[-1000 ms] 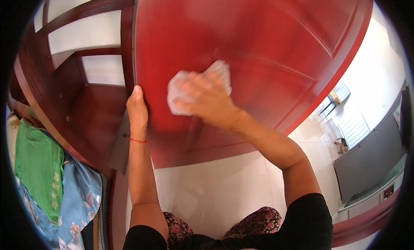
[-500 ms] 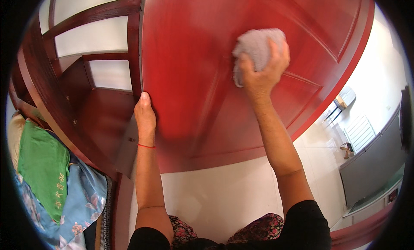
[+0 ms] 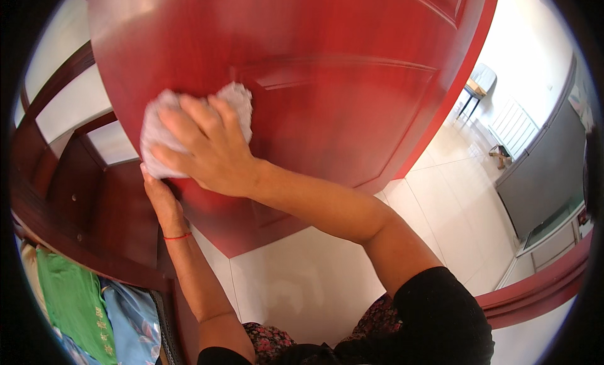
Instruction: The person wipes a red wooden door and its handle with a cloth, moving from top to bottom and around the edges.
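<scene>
A red panelled door [image 3: 340, 107] stands open in front of me. My right hand [image 3: 217, 148] presses a pale grey, fluffy cloth [image 3: 239, 107] flat on its face, close to the left edge; the fingers are spread over the cloth and a little blurred by motion. Just below, my left hand [image 3: 165, 204], with a red string on the wrist, holds the door's left edge, its thumb on the near side. The fingers behind the edge are hidden. The cloth's lower corner comes up to the left thumb.
On the left is a dark wooden shelf unit [image 3: 126, 201] with pale openings. Below it lie a green cloth [image 3: 72, 302] and blue flowered fabric [image 3: 135, 314]. Light floor tiles [image 3: 302, 270] run under the door. At the far right are a chair [image 3: 475, 91] and a grey panel [image 3: 544, 182].
My right hand has carried the cloth left and down across the door to its left edge. The door now sits further left in view, and my left hand still holds its edge.
</scene>
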Available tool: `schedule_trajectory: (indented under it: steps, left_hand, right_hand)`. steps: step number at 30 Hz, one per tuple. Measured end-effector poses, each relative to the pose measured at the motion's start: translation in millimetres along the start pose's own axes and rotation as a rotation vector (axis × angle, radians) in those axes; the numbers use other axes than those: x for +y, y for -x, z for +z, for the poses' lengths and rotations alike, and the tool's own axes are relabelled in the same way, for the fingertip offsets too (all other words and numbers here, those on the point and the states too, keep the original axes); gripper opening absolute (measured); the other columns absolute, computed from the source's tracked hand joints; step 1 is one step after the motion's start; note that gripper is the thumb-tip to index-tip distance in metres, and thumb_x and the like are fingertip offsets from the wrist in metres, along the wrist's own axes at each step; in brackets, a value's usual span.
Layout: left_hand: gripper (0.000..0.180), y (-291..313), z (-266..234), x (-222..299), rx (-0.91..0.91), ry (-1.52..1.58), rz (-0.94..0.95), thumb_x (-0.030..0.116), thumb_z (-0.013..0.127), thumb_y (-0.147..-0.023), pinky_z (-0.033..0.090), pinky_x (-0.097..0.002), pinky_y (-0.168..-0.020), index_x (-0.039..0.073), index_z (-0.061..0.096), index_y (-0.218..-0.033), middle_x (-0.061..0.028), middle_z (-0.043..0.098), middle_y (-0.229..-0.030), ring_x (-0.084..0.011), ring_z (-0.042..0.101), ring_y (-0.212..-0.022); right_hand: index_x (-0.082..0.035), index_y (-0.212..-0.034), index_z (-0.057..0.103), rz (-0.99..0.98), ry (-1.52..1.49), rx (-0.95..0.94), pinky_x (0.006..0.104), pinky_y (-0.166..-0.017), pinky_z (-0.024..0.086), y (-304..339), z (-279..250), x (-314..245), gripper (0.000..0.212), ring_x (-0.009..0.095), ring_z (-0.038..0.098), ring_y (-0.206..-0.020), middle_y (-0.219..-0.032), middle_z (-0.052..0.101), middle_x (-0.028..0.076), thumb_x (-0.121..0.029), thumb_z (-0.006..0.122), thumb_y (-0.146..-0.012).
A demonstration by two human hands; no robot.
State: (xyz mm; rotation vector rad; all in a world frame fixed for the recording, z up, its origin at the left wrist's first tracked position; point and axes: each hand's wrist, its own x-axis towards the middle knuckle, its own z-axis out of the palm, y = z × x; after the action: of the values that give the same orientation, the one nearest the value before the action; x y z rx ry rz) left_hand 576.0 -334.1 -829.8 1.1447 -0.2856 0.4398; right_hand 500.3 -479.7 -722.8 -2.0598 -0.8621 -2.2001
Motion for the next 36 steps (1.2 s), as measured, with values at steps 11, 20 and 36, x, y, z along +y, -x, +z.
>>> schedule_trajectory:
  steps: [11, 20, 36]
  left_hand:
    - [0.067, 11, 35, 21, 0.132, 0.121, -0.088, 0.052, 0.034, -0.096, 0.029, -0.0377, -0.108, 0.001, 0.033, -0.14, -0.0119, 0.038, -0.143, -0.0247, 0.038, -0.128]
    - [0.075, 19, 60, 32, 0.234, -0.113, -0.01, 0.058, 0.034, -0.094, 0.026, -0.0385, -0.11, 0.001, 0.028, -0.142, -0.013, 0.032, -0.146, -0.0261, 0.034, -0.131]
    - [0.08, 15, 50, 24, 0.119, -0.048, -0.032, 0.061, 0.032, -0.093, 0.024, -0.0388, -0.111, 0.0, 0.025, -0.143, -0.013, 0.029, -0.147, -0.0268, 0.031, -0.133]
  right_hand:
    - [-0.007, -0.126, 0.045, 0.145, 0.328, -0.153, 0.0531, -0.095, 0.035, 80, -156, 225, 0.065, 0.045, 0.04, -0.116, -0.127, 0.04, 0.027, -0.021, 0.069, -0.068]
    - [0.005, -0.13, 0.034, 0.941, 0.589, 0.097, 0.0465, -0.097, 0.037, 186, -286, 391, 0.068, 0.043, 0.044, -0.116, -0.124, 0.043, 0.03, -0.033, 0.064, -0.083]
    - [-0.005, -0.076, 0.046, 2.238, -0.483, 0.767, 0.0367, -0.037, 0.042, 391, -202, 145, 0.009, 0.025, 0.05, -0.045, -0.06, 0.048, 0.011, 0.001, 0.041, -0.081]
